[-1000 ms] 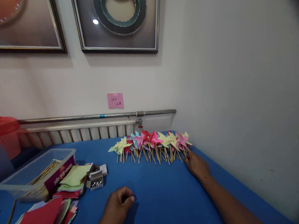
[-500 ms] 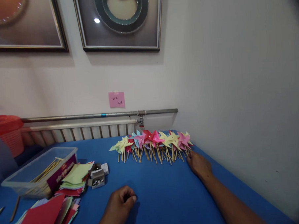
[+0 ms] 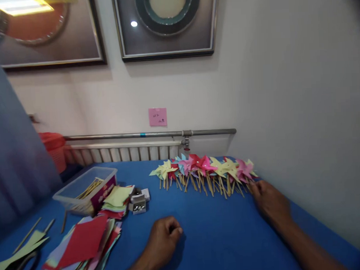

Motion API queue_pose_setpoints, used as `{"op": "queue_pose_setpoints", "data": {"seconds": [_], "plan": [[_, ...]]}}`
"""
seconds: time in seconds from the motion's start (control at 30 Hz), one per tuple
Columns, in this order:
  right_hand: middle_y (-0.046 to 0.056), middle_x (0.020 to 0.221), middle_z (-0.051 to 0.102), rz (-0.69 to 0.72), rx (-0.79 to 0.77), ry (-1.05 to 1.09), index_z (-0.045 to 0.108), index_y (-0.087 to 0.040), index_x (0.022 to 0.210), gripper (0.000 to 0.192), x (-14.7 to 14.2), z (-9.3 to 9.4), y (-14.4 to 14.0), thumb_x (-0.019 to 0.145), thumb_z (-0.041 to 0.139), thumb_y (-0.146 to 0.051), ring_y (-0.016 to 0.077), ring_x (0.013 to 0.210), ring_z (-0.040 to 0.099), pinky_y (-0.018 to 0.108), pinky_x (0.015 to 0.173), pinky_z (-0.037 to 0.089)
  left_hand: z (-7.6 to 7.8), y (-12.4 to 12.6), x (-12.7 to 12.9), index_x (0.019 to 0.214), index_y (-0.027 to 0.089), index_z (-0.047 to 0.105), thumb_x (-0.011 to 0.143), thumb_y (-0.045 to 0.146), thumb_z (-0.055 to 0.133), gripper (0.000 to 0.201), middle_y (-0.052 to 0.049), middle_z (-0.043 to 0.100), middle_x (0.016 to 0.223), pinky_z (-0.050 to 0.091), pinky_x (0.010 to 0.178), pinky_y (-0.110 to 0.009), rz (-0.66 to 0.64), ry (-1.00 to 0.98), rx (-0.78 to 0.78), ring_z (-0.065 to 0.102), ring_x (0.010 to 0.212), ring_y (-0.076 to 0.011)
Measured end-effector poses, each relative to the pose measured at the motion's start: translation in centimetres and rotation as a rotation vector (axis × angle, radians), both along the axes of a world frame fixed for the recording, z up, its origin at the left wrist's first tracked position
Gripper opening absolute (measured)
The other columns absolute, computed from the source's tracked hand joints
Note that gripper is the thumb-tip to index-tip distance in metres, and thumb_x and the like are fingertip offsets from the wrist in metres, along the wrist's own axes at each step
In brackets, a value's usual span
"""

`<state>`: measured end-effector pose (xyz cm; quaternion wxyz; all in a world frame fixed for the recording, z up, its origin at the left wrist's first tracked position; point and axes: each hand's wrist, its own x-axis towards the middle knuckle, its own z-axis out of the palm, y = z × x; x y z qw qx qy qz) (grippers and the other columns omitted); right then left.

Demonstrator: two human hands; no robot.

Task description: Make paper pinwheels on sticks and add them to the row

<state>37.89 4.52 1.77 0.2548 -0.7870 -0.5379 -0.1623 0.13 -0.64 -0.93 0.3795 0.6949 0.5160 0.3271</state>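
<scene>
Paper pinwheels [image 3: 199, 166] on thin wooden sticks lie in a row at the back of the blue table, in yellow, red, pink and light blue. At the row's right end my right hand [image 3: 270, 200] has its fingers pinched at the stick of a pink pinwheel [image 3: 245, 170]. My left hand [image 3: 165, 237] rests on the tabletop, fingers curled in, with nothing seen in it. To its left are loose coloured paper sheets [image 3: 83, 244], and beyond it small boxes of metal pins [image 3: 139, 206].
A clear plastic box [image 3: 78, 191] with wooden sticks stands on the left, beside a stack of paper squares [image 3: 118, 196]. Black-handled scissors [image 3: 24, 265] and cut paper lie front left. A wall [image 3: 316, 125] borders the table's right side; a radiator [image 3: 127, 153] is behind.
The view has turned left, so the scene sits farther right and the scissors and blue cloth show more. My right hand remains at the row's right end; my left hand stays curled on the table.
</scene>
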Motion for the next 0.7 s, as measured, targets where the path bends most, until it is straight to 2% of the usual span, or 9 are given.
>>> {"op": "queue_pose_setpoints", "data": {"seconds": [0.1,0.17,0.23,0.33,0.4,0.47,0.57,0.7], "plan": [[0.008,0.071,0.065,0.206,0.175,-0.099,0.053,-0.024,0.071,0.040,-2.2,0.6,-0.7,0.099,0.034,-0.045,0.0230,0.064,0.060,0.031,0.058,0.035,0.3,-0.1,-0.1,0.068,0.018,0.059,0.081,0.024,0.051,0.016,0.002,0.057,0.066,0.031,0.063,-0.026,0.027,0.063,0.087,0.052,0.067,-0.0138],[0.004,0.062,0.059,0.361,0.233,-0.135,0.048,-0.024,0.066,0.042,-5.0,1.2,-1.8,0.100,0.034,-0.044,0.0200,0.057,0.056,0.030,0.056,0.034,0.6,-0.1,-0.3,0.067,0.018,0.058,0.082,0.025,0.051,0.018,0.002,0.058,0.067,0.031,0.064,-0.026,0.035,0.098,0.131,0.053,0.068,-0.0138],[-0.001,0.052,0.051,0.520,0.308,-0.185,0.043,-0.025,0.060,0.045,-9.0,1.7,-3.5,0.101,0.034,-0.041,0.0159,0.048,0.047,0.030,0.054,0.031,0.8,-0.1,-0.6,0.066,0.018,0.057,0.084,0.027,0.050,0.021,0.001,0.058,0.067,0.030,0.064,-0.026,0.042,0.135,0.162,0.053,0.068,-0.0138],[-0.003,0.051,0.050,0.809,0.401,-0.269,0.044,-0.024,0.061,0.043,-16.1,1.7,-6.8,0.103,0.036,-0.030,0.0134,0.047,0.044,0.030,0.055,0.030,1.0,0.2,-1.3,0.067,0.018,0.055,0.089,0.031,0.047,0.027,0.001,0.059,0.067,0.028,0.063,-0.027,0.071,0.203,0.211,0.053,0.067,-0.0138],[-0.003,0.053,0.054,1.009,0.415,-0.274,0.048,-0.023,0.065,0.041,-20.7,0.9,-8.7,0.103,0.035,-0.023,0.0131,0.050,0.048,0.030,0.060,0.032,1.0,0.5,-1.7,0.066,0.019,0.055,0.092,0.033,0.044,0.031,0.001,0.058,0.065,0.026,0.062,-0.027,0.099,0.264,0.250,0.051,0.064,-0.0135],[-0.002,0.056,0.058,1.137,0.383,-0.254,0.050,-0.022,0.067,0.040,-24.1,-0.5,-9.8,0.103,0.034,-0.026,0.0135,0.054,0.051,0.030,0.064,0.034,1.0,0.7,-2.2,0.065,0.019,0.055,0.094,0.035,0.043,0.035,0.001,0.059,0.064,0.025,0.061,-0.028,0.121,0.333,0.283,0.050,0.062,-0.0132],[-0.001,0.055,0.059,1.226,0.345,-0.221,0.049,-0.023,0.065,0.040,-26.8,-3.2,-9.8,0.101,0.034,-0.028,0.0138,0.050,0.048,0.031,0.058,0.030,0.9,0.9,-2.7,0.068,0.019,0.058,0.096,0.036,0.042,0.036,0.000,0.063,0.066,0.024,0.061,-0.029,0.152,0.426,0.315,0.053,0.062,-0.0134],[-0.001,0.060,0.064,1.161,0.175,-0.157,0.051,-0.023,0.067,0.029,-27.1,-5.2,-8.9,0.096,0.047,-0.023,0.0148,0.054,0.055,0.029,0.060,0.032,1.4,0.9,-3.0,0.072,0.020,0.062,0.097,0.037,0.041,0.036,-0.002,0.069,0.071,0.026,0.061,-0.029,0.185,0.513,0.342,0.060,0.067,-0.0151]]}}
